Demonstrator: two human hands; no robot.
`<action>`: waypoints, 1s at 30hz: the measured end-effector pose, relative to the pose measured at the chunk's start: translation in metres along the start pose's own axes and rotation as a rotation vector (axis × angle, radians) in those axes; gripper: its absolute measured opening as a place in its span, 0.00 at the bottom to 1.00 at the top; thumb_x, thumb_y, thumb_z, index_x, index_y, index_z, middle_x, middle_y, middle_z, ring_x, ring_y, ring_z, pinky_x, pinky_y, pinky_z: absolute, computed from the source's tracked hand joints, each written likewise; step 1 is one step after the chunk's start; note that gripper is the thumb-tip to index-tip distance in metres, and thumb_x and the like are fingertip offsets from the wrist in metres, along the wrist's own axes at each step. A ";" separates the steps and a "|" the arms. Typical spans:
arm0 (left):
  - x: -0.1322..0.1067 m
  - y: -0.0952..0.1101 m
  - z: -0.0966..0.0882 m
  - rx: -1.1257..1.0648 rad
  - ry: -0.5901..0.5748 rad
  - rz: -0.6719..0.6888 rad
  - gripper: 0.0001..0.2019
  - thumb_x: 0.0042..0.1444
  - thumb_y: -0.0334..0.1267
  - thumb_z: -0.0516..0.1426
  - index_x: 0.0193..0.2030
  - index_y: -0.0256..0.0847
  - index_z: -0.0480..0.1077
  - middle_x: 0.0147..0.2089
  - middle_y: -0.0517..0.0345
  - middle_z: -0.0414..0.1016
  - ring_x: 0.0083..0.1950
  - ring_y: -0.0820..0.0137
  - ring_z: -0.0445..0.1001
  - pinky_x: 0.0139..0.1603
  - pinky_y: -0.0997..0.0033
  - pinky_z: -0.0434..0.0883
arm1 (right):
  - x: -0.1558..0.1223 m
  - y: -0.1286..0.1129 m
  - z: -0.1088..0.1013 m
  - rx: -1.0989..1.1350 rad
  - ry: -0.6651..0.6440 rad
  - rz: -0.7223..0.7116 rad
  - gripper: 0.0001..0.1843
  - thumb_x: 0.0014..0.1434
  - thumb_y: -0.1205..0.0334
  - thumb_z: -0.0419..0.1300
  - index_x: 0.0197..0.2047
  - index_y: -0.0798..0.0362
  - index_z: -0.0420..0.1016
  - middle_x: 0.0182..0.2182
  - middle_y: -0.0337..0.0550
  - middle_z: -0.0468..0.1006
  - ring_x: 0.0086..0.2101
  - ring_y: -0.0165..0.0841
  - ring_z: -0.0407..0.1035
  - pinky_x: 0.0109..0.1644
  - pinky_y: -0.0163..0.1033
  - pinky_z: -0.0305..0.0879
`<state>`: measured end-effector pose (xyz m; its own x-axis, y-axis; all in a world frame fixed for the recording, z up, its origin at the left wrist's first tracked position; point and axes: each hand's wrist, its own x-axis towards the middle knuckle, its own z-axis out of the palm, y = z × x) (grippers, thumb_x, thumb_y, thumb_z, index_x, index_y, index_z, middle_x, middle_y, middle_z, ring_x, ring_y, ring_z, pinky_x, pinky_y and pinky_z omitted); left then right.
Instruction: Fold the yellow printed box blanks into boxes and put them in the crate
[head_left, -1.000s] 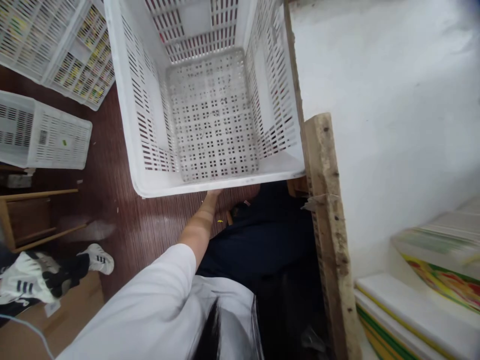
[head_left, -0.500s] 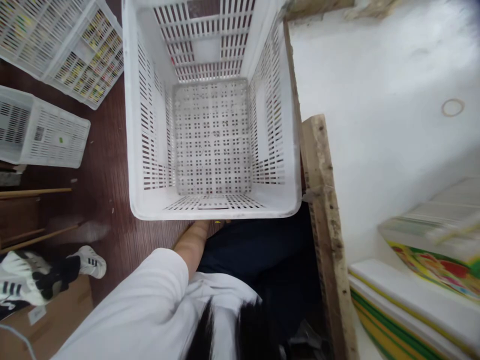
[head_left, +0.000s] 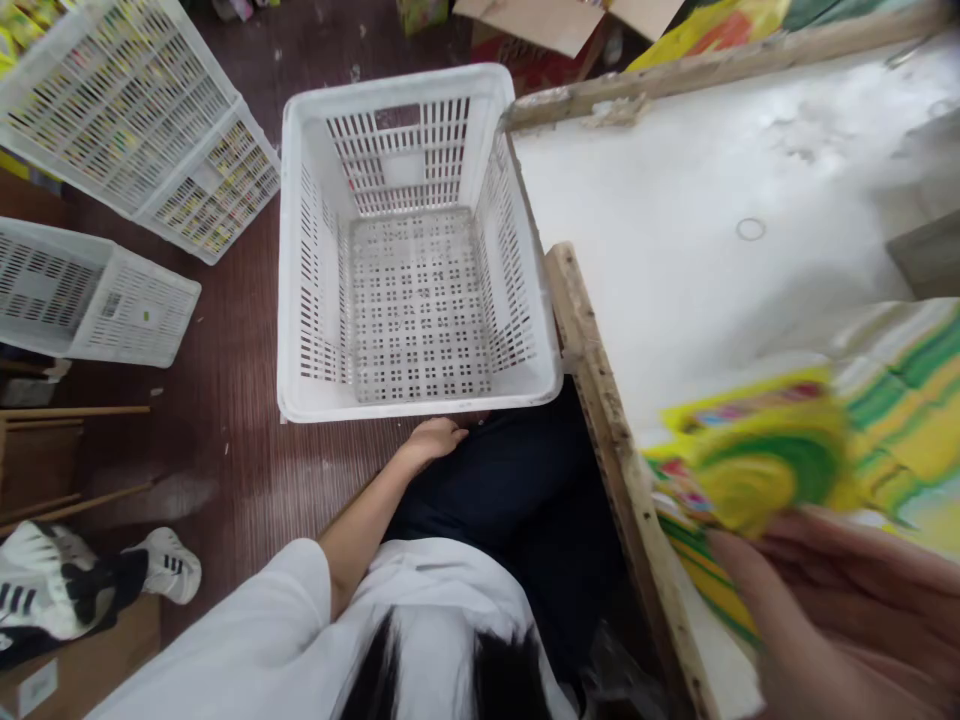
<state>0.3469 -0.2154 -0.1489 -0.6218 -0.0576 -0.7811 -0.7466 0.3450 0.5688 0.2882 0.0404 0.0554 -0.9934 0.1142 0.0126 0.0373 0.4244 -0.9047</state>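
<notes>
My right hand [head_left: 847,610] is closed at the lower right, its thumb and fingers pinching a yellow and green printed packet [head_left: 757,460], blurred by motion. Under and beside that packet lie stacked printed packages [head_left: 911,400] with green and yellow stripes. My left hand [head_left: 435,440] rests on my dark trouser leg, just below the near rim of a white plastic crate [head_left: 420,405]. Its fingertips are partly hidden, so I cannot make out whether they grip anything. The crate's slotted walls and floor are bare inside.
A white tabletop [head_left: 637,220] with rough wooden edging [head_left: 600,400] adjoins the crate; a rubber band [head_left: 751,229] lies on it. White crates [head_left: 142,310] and filled crates [head_left: 127,110] stand at left. An open cardboard box [head_left: 536,30] is at the back. Sneakers [head_left: 169,565] sit lower left.
My right hand has come into view at the lower right with the yellow and green packet. The view has shifted, so the crate looks smaller and my left hand shows more fully.
</notes>
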 end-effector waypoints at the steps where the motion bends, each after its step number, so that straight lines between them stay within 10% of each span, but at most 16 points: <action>1: -0.015 0.007 -0.005 0.010 0.004 0.049 0.14 0.62 0.47 0.59 0.40 0.38 0.80 0.48 0.46 0.82 0.59 0.52 0.76 0.64 0.53 0.67 | -0.003 0.003 0.007 0.003 -0.008 -0.018 0.18 0.45 0.55 0.78 0.38 0.47 0.79 0.33 0.46 0.78 0.29 0.37 0.72 0.28 0.43 0.72; 4: -0.058 0.031 -0.007 -0.126 -0.038 0.325 0.21 0.58 0.54 0.61 0.51 0.43 0.79 0.54 0.51 0.81 0.59 0.56 0.77 0.65 0.58 0.67 | -0.015 0.018 0.023 0.110 -0.129 -0.114 0.18 0.47 0.60 0.75 0.40 0.49 0.76 0.35 0.46 0.80 0.30 0.35 0.76 0.33 0.42 0.76; 8: -0.087 0.069 0.029 -0.876 -0.115 0.765 0.40 0.42 0.65 0.68 0.57 0.41 0.73 0.57 0.44 0.79 0.59 0.51 0.76 0.62 0.52 0.70 | -0.042 0.050 0.032 0.199 -0.305 -0.129 0.15 0.55 0.63 0.70 0.45 0.50 0.74 0.38 0.44 0.81 0.33 0.32 0.77 0.36 0.37 0.77; 17: -0.109 0.132 0.094 -1.415 -0.220 0.704 0.24 0.45 0.59 0.64 0.35 0.37 0.72 0.31 0.54 0.72 0.35 0.62 0.77 0.49 0.53 0.76 | -0.087 0.071 0.028 0.236 -0.267 -0.145 0.06 0.60 0.63 0.65 0.40 0.50 0.73 0.32 0.38 0.77 0.32 0.30 0.75 0.35 0.33 0.74; 25: -0.112 0.128 0.104 -1.299 0.013 0.633 0.26 0.47 0.64 0.62 0.38 0.42 0.67 0.29 0.59 0.65 0.39 0.62 0.74 0.44 0.60 0.75 | -0.100 0.082 0.035 0.424 -0.305 0.006 0.18 0.61 0.60 0.65 0.54 0.51 0.72 0.41 0.46 0.82 0.39 0.36 0.79 0.44 0.42 0.78; 30: -0.107 0.116 0.105 -1.101 0.162 0.733 0.27 0.54 0.68 0.55 0.40 0.43 0.66 0.29 0.61 0.62 0.32 0.69 0.66 0.38 0.65 0.70 | -0.100 0.082 0.033 0.256 -0.305 -0.205 0.14 0.64 0.62 0.61 0.53 0.50 0.78 0.40 0.46 0.82 0.39 0.36 0.77 0.44 0.42 0.77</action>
<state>0.3516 -0.0707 -0.0266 -0.9229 -0.3217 -0.2117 0.0175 -0.5841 0.8115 0.3872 0.0336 -0.0341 -0.9655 -0.2354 0.1113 -0.1537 0.1705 -0.9733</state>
